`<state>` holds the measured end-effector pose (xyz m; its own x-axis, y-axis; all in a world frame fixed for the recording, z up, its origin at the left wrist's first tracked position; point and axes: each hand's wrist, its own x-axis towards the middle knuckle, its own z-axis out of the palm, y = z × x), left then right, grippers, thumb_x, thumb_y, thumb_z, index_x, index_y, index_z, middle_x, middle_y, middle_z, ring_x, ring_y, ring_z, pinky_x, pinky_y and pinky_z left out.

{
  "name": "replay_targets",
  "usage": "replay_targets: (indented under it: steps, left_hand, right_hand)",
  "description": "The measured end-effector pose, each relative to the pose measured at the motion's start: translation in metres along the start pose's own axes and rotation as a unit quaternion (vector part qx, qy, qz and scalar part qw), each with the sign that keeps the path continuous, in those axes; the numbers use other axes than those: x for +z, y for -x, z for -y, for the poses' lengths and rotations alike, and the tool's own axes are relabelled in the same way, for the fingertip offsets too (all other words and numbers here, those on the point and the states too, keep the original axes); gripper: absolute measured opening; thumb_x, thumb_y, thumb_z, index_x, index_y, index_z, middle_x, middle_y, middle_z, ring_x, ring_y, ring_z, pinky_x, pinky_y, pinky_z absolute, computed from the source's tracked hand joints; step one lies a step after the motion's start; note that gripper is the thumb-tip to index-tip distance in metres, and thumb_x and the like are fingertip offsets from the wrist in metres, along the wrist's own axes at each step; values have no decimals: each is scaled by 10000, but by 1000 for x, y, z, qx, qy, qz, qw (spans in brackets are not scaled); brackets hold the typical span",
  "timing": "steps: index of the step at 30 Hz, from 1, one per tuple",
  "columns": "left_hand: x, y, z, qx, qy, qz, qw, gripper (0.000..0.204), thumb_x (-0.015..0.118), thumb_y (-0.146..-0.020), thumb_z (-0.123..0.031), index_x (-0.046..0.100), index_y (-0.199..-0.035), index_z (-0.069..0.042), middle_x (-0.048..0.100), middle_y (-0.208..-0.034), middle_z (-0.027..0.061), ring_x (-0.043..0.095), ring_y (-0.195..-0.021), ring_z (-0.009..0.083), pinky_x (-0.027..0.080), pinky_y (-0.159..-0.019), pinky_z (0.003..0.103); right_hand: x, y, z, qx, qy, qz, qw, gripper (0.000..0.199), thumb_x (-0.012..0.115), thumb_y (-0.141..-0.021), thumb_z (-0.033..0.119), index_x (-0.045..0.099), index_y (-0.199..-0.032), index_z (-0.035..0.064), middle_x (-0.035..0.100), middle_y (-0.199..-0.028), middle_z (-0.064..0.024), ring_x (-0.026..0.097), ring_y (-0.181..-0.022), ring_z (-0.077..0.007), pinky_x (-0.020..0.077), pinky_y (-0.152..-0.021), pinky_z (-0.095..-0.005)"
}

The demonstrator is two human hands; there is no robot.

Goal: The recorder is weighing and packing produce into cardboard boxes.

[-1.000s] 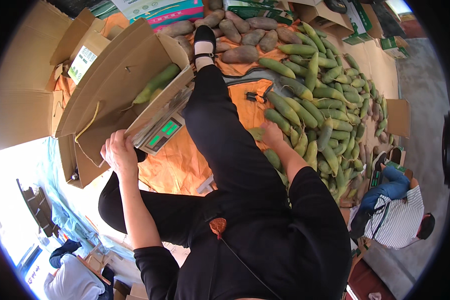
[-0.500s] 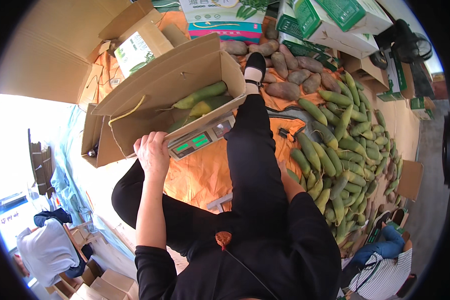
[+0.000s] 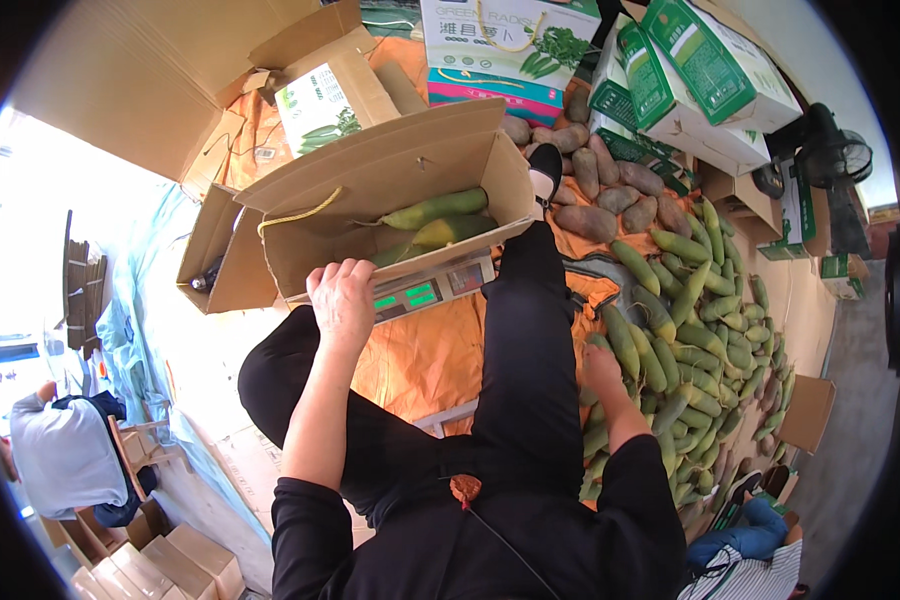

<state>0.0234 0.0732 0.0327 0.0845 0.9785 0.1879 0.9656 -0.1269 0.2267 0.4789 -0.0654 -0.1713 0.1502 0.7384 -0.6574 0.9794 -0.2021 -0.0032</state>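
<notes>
My left hand [image 3: 342,302] is hooked over the near rim of an open cardboard carton [image 3: 315,240], fingers curled on the edge. Several green radishes [image 3: 450,231] lie inside at its right end. Beneath the carton is a digital scale [image 3: 450,283], its green displays lit. On the right, my right hand [image 3: 602,374] is at the near left edge of a big heap of green radishes [image 3: 710,350]. Its fingers are closed around one green radish [image 3: 597,341], which they partly hide.
Reddish-brown roots [image 3: 610,195] lie beyond my foot on orange sheeting [image 3: 410,365]. Printed gift boxes [image 3: 500,40] and green-white cartons [image 3: 660,80] are stacked at the back. A black fan [image 3: 835,155] stands at far right. Two other people sit at lower left [image 3: 70,455] and lower right [image 3: 750,550].
The view has shifted, so the scene sits lower and further right. My right hand has come out from beside my thigh to the heap's edge. My left hand keeps hold of the carton rim.
</notes>
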Motion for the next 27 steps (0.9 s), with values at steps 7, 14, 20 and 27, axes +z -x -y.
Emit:
replay_targets:
  steps: [7, 14, 20, 27]
  left_hand:
    - [1, 3, 2, 1, 5, -1, 1000, 115, 657, -755, -105, 643, -869, -116, 610, -827, 37, 574, -877, 245, 374, -899, 428]
    - [-4, 2, -1, 20, 52, -30, 998, 181, 651, -749, -88, 650, -926, -125, 633, -921, 14, 574, -938, 230, 378, -899, 420]
    - [-1, 5, 0, 70, 49, -60, 995, 233, 606, -722, -53, 634, -947, -109, 584, -904, 32, 552, -926, 244, 399, -874, 400]
    - [-5, 8, -4, 108, -60, -52, 991, 200, 568, -710, -104, 597, -909, -106, 506, -829, 47, 525, -850, 237, 422, -799, 372]
  right_hand:
    - [-56, 33, -28, -5, -353, -242, 904, 437, 697, -672, -18, 518, -1066, 45, 564, -970, -113, 581, -900, -252, 469, -798, -377]
    - [-232, 85, 41, -143, -522, -394, 742, 434, 650, -757, -91, 495, -1143, 32, 534, -1079, -66, 573, -942, -153, 487, -808, -279]
    - [-328, 107, 125, -333, -580, -370, 645, 414, 621, -781, -105, 478, -1154, 3, 540, -1069, -70, 551, -996, -142, 452, -884, -283]
    - [-338, 61, 251, -402, -488, -237, 738, 377, 697, -705, -59, 547, -1036, 40, 572, -968, -41, 587, -922, -138, 495, -813, -269]
